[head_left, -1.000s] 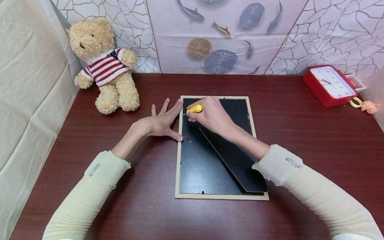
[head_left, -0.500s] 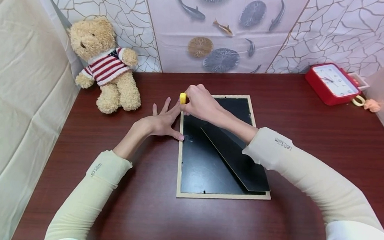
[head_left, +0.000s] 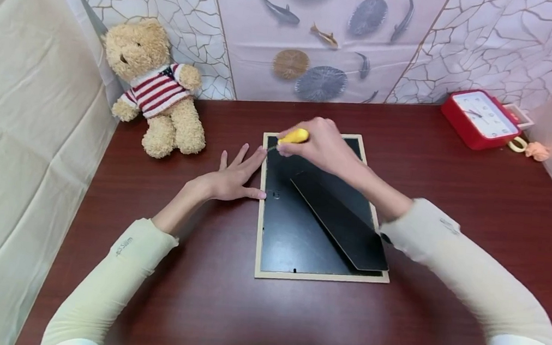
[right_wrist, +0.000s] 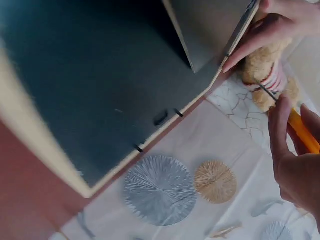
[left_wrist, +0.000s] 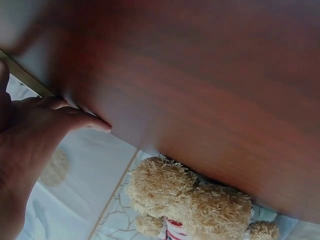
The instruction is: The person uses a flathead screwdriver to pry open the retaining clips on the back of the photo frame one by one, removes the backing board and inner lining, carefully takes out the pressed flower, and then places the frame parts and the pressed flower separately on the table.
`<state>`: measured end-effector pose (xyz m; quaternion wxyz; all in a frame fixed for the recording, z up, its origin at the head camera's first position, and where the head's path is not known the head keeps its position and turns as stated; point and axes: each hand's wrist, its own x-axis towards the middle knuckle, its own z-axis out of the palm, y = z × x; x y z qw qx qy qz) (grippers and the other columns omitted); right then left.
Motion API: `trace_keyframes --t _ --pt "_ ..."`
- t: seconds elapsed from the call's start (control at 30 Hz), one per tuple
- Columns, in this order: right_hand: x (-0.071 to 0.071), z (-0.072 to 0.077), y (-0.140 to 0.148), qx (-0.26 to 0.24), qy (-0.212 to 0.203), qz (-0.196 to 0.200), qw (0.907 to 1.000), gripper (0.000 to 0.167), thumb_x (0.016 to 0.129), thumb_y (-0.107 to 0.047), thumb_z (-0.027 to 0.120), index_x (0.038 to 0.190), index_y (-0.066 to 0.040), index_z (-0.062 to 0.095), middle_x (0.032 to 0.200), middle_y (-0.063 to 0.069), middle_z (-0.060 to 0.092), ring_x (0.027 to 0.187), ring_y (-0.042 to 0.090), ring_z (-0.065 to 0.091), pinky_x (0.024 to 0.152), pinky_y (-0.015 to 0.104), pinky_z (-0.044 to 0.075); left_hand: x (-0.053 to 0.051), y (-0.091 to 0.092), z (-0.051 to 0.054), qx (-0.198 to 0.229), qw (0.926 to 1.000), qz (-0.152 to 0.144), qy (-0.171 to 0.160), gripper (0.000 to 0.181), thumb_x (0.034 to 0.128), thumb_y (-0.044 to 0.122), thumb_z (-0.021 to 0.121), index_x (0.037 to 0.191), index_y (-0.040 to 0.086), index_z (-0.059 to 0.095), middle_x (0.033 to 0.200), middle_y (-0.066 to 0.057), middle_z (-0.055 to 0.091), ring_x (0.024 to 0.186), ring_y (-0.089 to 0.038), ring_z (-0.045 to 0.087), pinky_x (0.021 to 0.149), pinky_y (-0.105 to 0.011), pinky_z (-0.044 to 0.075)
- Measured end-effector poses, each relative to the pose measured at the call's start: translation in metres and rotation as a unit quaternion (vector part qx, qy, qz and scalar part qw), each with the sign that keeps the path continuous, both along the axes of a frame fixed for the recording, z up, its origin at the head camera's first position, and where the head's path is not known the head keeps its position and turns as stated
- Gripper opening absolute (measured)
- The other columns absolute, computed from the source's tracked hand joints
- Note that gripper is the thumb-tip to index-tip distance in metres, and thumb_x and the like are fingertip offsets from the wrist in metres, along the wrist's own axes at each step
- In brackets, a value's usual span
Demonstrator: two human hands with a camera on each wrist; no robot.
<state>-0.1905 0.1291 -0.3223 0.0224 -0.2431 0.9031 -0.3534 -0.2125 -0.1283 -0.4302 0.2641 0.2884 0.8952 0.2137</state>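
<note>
A picture frame (head_left: 260, 237) with a light wooden rim and a black back lies face down on the table. Its stand flap (head_left: 340, 222) slants up from the back, raised along one side. My left hand (head_left: 229, 182) is spread along the frame's left edge, thumb and index fingertip touching the rim. Above the upper left corner, my right hand (head_left: 325, 146) grips a yellow-handled screwdriver (head_left: 295, 136). The thin metal shaft (right_wrist: 266, 92) shows in the right wrist view. Whether its tip touches the frame I cannot tell. Small dark tabs (right_wrist: 138, 148) stand along the rim.
A teddy bear (head_left: 157, 93) in a striped sweater leans at the back left. A red clock (head_left: 480, 119) stands at the back right, beside a small orange object (head_left: 538, 151). Patterned cloth (head_left: 337, 41) hangs behind the dark wooden table (head_left: 185, 307).
My right hand first went left to the frame's edge with the screwdriver handle upright, then came back right, and the handle now tilts. My left hand stays at the left edge.
</note>
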Motion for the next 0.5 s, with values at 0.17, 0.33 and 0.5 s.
trace_keyframes --t 0.17,0.33,0.5 --pt "0.041 -0.013 0.035 -0.066 -0.081 0.012 0.9945 0.032 0.095 -0.021 0.088 0.126 -0.016 0.085 0.117 0.002 0.083 0.087 0.016 0.070 0.071 0.025 0.050 0.023 -0.008 -0.001 0.017 0.9989 -0.042 0.011 0.112 0.1052 0.064 0.063 0.177 0.021 -0.011 0.184 -0.002 -0.018 0.166 -0.030 -0.032 0.123 -0.073 -0.026" --pt "0.076 -0.029 0.053 -0.100 -0.158 0.046 0.9812 0.031 0.095 -0.017 0.088 0.126 -0.012 0.084 0.114 -0.002 0.083 0.099 0.014 0.076 0.080 0.024 0.058 0.049 -0.010 0.007 0.025 0.9977 -0.063 -0.001 0.128 0.0956 0.080 0.063 0.176 0.013 -0.012 0.184 -0.008 -0.020 0.166 -0.032 -0.031 0.123 -0.075 -0.025" --pt "0.093 -0.040 0.059 -0.094 -0.195 0.058 0.9745 0.033 0.095 -0.018 0.088 0.127 -0.012 0.084 0.112 -0.004 0.083 0.098 0.017 0.075 0.079 0.025 0.058 0.075 -0.002 0.029 0.005 0.9978 -0.063 -0.022 0.137 0.0940 0.062 0.080 0.173 0.002 -0.014 0.181 -0.016 -0.024 0.166 -0.035 -0.031 0.124 -0.073 -0.025"
